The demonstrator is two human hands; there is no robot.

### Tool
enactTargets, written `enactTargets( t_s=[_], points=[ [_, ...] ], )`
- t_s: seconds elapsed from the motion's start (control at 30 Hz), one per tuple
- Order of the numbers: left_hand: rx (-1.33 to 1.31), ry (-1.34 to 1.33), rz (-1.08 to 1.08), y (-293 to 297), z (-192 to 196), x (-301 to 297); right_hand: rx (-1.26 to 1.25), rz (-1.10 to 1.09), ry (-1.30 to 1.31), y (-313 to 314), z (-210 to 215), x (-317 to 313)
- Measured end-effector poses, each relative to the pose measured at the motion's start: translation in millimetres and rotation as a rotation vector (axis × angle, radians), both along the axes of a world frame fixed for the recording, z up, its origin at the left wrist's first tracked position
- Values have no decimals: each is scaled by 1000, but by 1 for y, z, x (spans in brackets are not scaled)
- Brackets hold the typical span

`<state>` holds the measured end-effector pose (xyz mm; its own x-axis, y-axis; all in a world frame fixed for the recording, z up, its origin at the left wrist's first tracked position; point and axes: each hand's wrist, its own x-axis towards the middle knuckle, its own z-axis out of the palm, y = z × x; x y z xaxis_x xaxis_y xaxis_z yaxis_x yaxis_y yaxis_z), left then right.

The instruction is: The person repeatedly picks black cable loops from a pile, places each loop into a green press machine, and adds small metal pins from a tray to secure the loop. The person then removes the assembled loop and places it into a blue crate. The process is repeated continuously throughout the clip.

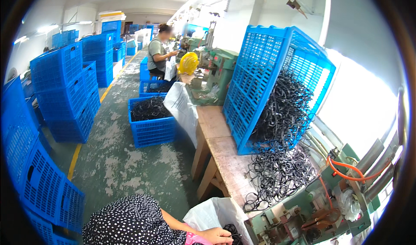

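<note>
At the bottom edge, right of centre, the left hand (pixel 216 235) reaches rightward from a pink cuff (pixel 193 239), its fingers bent at the mouth of a white woven sack (pixel 207 215). A small bundle of thin black looped strips (pixel 235 231) lies in the sack, just right of the fingertips; whether the grip has closed on any of it cannot be told. The right hand is out of view. A black garment with white dots (pixel 125 221) fills the lower left of centre. Beside the sack, at lower right, a green metal machine (pixel 340 188) carries an orange hose (pixel 352 169). Above it, on the worn wooden bench (pixel 229 158), a tilted blue lattice crate (pixel 249 87) spills a tangled black heap (pixel 281 171). At left centre, blue plastic crates (pixel 60 87) stand stacked.
</note>
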<state>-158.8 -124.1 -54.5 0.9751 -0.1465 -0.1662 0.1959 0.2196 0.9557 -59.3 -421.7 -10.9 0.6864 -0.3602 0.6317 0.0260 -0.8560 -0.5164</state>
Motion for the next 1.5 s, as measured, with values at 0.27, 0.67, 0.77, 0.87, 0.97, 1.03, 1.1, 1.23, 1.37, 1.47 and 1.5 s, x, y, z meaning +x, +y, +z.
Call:
enactTargets(
  t_s=[0.27,0.67,0.77,0.87,0.97,1.03,1.1,1.23,1.37,1.47,1.5],
  points=[
    [6,23,23,-5,-15,7,-54,-2,-17,3,5,-6],
    [69,-88,-38,-6,-21,18,134,204,-18,-9,-13,1],
    [73,-56,-76,-8,-23,22,120,203,-91,-8,-16,5],
    [90,-29,-76,-8,-20,20,24,153,-94,-6,-14,5],
    [84,59,-86,-9,-11,17,-15,122,-100,-3,-10,5],
    [89,39,-44,-9,-6,16,16,143,-139,-1,-8,4],
    [81,18,-41,-9,-5,17,-27,179,-131,-2,-7,5],
    [146,5,-91,-9,-13,23,9,132,-97,-5,-14,7],
    [-23,116,-57,-12,-19,23,179,252,-207,-10,-23,14],
    [192,169,-58,-10,-15,19,117,228,-248,-13,-27,19],
    [312,171,-77,-9,-13,19,100,213,-229,-15,-28,19]
  ],
)
